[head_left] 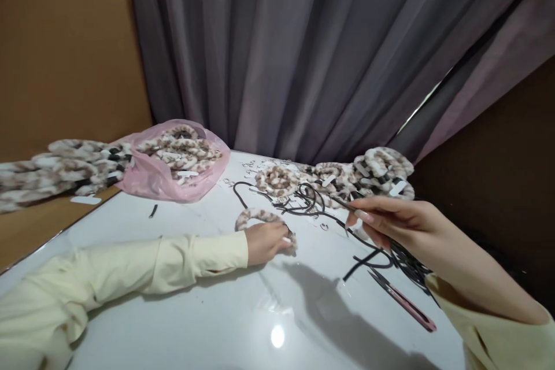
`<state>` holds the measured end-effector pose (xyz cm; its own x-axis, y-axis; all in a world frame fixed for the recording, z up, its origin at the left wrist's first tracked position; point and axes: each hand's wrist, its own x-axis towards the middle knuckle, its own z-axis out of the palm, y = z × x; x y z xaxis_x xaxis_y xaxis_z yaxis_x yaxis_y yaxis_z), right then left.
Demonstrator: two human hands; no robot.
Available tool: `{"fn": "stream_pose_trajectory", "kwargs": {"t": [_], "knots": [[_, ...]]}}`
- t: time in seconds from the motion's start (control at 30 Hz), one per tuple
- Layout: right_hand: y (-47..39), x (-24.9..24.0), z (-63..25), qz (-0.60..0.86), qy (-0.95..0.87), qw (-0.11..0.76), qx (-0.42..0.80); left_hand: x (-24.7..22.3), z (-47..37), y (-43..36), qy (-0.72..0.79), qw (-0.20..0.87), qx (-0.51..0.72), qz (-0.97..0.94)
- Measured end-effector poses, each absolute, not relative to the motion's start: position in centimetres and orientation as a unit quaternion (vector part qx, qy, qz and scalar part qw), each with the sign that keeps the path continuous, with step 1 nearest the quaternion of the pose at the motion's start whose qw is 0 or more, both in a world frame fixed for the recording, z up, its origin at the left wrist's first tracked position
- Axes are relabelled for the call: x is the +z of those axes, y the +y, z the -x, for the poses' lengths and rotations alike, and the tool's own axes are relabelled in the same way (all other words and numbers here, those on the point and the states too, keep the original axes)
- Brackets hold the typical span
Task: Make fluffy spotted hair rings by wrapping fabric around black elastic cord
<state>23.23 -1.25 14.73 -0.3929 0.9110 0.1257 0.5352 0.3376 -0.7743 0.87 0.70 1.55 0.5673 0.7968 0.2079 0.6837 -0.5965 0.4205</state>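
Observation:
My left hand (267,243) is closed on a fluffy brown-and-white ring (255,215) lying on the white table (195,318). Its fingers cover the right part of the ring, where a dark spot shows. Above the table at the right, my right hand (401,224) pinches a thin dark strip (340,203) that looks like the end of a black cord. Below that hand, loose black cords (362,263) run over the tabletop and bunch up near the wrist. Pink-handled thread snips (403,302) lie beside them, blades pointing away from me.
A pink plastic bag (150,182) full of fluffy rings stands at the back left, with more rings (65,165) beside it. Another pile of rings (381,170) with white tags sits at the back right. Small scraps (249,167) are scattered before the grey curtain (269,69).

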Motion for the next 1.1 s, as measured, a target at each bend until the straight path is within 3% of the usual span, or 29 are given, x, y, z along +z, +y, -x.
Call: {"fn": "stream_pose_trajectory", "kwargs": {"t": [0.2, 0.33, 0.67, 1.1], "knots": [[-0.8, 13.1, -21.9, 0.413, -0.833, 0.209, 0.302, 1.8, -0.8, 0.9, 0.441, 0.632, 0.278, -0.574], [-0.8, 10.5, -20.7, 0.346, -0.88, 0.165, 0.281, 1.1, -0.3, 0.2, 0.386, 0.766, 0.256, -0.446], [-0.6, 5.6, -19.3, 0.255, -0.917, 0.208, 0.226, 1.7, 0.4, -0.1, 0.411, 0.784, 0.201, -0.419], [-0.3, 4.5, -19.0, 0.268, -0.925, 0.188, 0.195, 1.9, 0.2, -0.7, 0.42, 0.725, 0.19, -0.513]]}}
